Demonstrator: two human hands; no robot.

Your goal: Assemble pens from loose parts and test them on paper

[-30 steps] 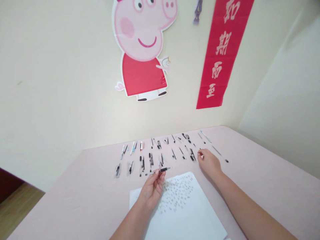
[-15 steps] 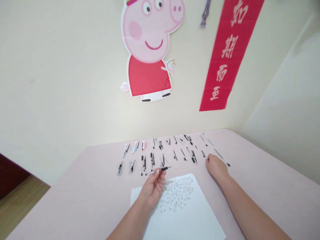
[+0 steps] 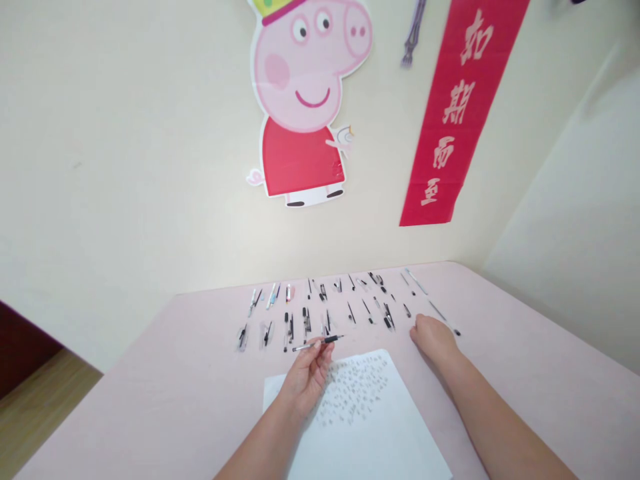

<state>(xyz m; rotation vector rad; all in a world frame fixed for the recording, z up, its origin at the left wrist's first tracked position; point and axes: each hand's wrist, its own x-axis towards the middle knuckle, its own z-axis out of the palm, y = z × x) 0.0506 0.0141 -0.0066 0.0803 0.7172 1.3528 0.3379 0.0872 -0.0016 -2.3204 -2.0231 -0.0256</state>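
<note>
My left hand [image 3: 306,381] is closed around a clear-barrelled pen with a black grip [image 3: 330,339], held nearly level above the top of a sheet of paper [image 3: 373,443]. The pen's dark tip points right. Small dark marks cover the upper part of the sheet. To the right, my right hand [image 3: 434,339] is curled low at the table, close to a short black pen part [image 3: 407,310] and a thin refill-like stick [image 3: 440,313]. Its fingertips are turned away, so anything in them is hidden.
Several pens and loose pen parts lie in two rough rows along the back of the pink table [image 3: 165,393], among them a blue-and-white pen [image 3: 271,295]. Behind it stands a wall with a pig cutout [image 3: 303,157] and a red banner [image 3: 440,133].
The whole view has shifted slightly, showing a bit more of the wall top. My right hand has edged slightly left. My left hand still holds the pen in much the same pose.
</note>
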